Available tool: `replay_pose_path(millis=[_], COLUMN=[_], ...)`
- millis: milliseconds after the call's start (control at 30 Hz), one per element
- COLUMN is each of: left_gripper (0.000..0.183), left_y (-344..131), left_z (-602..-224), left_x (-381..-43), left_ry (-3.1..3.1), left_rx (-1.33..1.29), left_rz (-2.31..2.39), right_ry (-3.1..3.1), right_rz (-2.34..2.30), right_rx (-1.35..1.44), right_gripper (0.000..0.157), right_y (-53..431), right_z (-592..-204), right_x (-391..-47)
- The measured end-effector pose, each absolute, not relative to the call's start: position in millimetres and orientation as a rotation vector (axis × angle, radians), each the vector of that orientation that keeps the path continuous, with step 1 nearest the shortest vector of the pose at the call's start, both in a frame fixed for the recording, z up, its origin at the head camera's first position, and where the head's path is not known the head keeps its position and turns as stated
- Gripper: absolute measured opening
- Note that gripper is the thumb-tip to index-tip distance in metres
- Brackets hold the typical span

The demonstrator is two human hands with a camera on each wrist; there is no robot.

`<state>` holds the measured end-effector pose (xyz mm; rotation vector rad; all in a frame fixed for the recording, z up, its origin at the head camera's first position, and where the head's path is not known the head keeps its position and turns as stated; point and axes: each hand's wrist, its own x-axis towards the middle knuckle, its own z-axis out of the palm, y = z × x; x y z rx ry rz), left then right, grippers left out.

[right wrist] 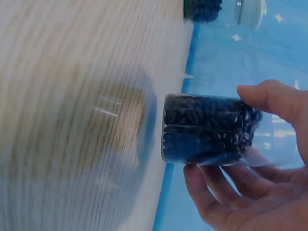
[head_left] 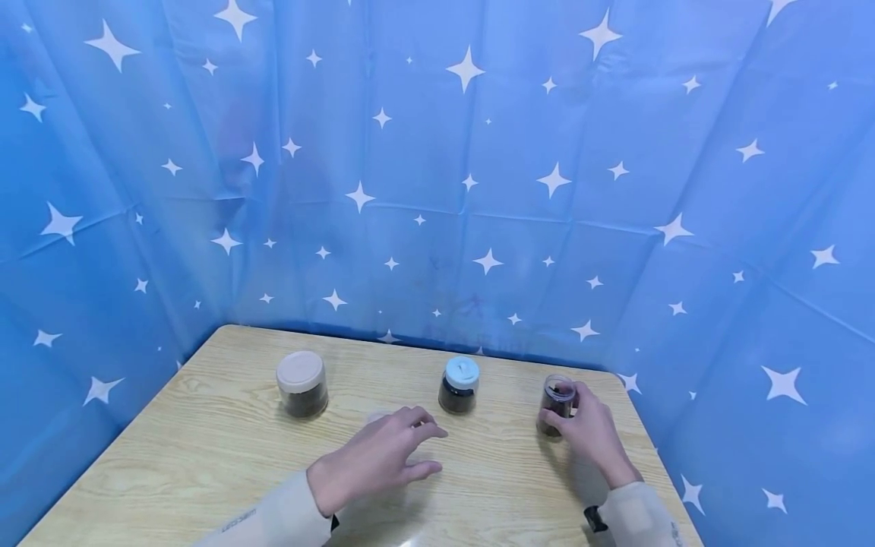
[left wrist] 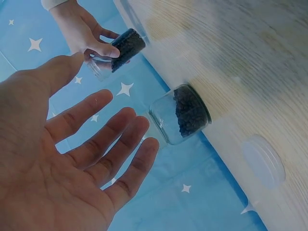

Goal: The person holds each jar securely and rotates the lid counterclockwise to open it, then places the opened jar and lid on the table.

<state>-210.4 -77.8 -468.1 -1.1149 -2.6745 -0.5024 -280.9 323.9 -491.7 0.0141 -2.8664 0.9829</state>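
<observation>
My right hand (head_left: 593, 434) grips a clear open jar (right wrist: 209, 130) of dark beans near the table's right edge, thumb on one side and fingers on the other. The jar looks upright, its bottom close to the tabletop; whether it touches, I cannot tell. My left hand (head_left: 383, 456) hovers over the table's middle, palm down, fingers loosely spread, holding nothing. Beyond its fingers stands a jar with a light blue lid (head_left: 462, 372), dark pieces (left wrist: 189, 111) filling its lower part. A loose whitish lid (left wrist: 263, 161) lies on the table, mostly hidden behind the left hand in the head view.
At the left of the wooden table (head_left: 205, 448) stands a wider jar (head_left: 302, 386) with a pale pinkish lid and dark contents. A blue curtain (head_left: 424, 167) with white stars hangs behind the table and along both sides.
</observation>
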Motion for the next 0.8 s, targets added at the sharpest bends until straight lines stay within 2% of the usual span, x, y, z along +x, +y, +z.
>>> replay_pose_path(millis=[300, 600, 800], left_gripper=[0.042, 0.042, 0.041], left_y=[-71.1, -68.0, -67.7], left_z=[-468.3, -472.4, -475.4], left_x=[-213.9, -221.1, -225.3], left_ry=[-2.676, -2.719, -2.729], left_rx=[-1.145, -1.118, -1.087], left_rz=[-0.542, -0.573, -0.561], right_ry=[-2.869, -2.879, -2.885], right_rz=[1.008, 1.007, 1.031], right_rx=[-0.089, -0.099, -0.104], right_gripper=[0.078, 0.079, 0.086], right_y=[335.1, 339.9, 340.2], right_z=[-494.3, -495.3, -496.0], right_x=[-289.1, -294.9, -296.3])
